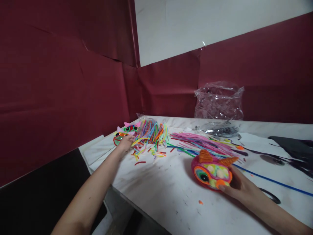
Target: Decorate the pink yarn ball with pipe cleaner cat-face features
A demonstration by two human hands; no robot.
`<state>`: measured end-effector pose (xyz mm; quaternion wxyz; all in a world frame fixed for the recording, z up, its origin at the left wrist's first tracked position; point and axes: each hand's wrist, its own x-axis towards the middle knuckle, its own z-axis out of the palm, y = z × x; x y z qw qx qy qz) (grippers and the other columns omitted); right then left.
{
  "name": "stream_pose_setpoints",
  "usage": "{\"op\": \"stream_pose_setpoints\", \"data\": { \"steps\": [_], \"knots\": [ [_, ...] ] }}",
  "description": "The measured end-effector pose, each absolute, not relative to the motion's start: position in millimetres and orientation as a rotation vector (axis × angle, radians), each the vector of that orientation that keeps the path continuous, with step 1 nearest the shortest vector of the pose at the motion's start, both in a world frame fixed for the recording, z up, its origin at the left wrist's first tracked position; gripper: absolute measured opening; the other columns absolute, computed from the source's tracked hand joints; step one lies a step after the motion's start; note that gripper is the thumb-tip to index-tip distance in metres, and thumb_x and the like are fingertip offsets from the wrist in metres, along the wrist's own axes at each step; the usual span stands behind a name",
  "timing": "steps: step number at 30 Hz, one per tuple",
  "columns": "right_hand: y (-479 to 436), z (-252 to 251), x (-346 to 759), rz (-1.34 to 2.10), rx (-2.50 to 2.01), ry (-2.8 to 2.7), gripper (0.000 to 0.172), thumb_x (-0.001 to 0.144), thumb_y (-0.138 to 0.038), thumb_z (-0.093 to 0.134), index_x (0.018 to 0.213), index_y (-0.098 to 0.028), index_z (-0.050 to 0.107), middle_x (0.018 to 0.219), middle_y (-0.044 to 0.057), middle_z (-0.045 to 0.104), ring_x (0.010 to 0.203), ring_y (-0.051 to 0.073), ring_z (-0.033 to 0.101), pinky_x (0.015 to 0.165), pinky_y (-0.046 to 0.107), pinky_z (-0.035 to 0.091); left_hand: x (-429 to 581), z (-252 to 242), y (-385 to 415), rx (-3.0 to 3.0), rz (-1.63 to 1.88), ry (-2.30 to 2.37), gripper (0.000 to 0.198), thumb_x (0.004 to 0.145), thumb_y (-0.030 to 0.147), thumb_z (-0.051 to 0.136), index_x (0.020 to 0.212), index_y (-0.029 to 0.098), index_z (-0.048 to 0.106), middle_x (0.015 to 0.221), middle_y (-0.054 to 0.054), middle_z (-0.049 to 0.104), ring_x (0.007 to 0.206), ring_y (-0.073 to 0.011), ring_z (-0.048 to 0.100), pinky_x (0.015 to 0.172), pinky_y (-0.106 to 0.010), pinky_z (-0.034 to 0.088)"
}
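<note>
My right hand (236, 186) is wrapped round a pink and orange craft figure (212, 171) with orange ears, a big green-ringed eye and pale pompoms, low over the white marbled table (156, 192). At the far left of the table, my left hand (126, 143) reaches to the pile of short coloured pipe cleaners (140, 142), beside an orange and green figure (117, 138) with pink ears. Its fingers look bent, but what they touch or hold is too small to make out. Another green-eyed figure (132, 128) stands just behind.
Long pink and purple pipe cleaners (202, 141) lie across the middle. A clear plastic bag (218, 101) stands at the back. A blue pipe cleaner (274, 181) runs to the right, near a dark flat object (290, 148) and black scissor-like handles (270, 195).
</note>
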<state>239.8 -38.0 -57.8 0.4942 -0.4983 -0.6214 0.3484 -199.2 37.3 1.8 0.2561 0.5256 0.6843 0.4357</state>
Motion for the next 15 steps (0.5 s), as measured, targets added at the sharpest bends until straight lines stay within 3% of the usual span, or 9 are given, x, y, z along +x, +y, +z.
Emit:
{"op": "stream_pose_setpoints", "data": {
  "steps": [15],
  "knots": [
    [-35.9,-63.6,241.2,0.816,-1.229,-1.491,0.05,0.056,-0.053,0.069,0.095,-0.024,0.058,0.091,0.008,0.071,0.086,0.032,0.066,0.067,0.033,0.056,-200.5,-5.4,47.3,1.502,1.246,1.718,0.031,0.089,0.033,0.053,0.114,0.015,0.054,0.113,-0.008,0.059,0.095,-0.0194,0.06,0.08,-0.04,0.052]
  ]
}}
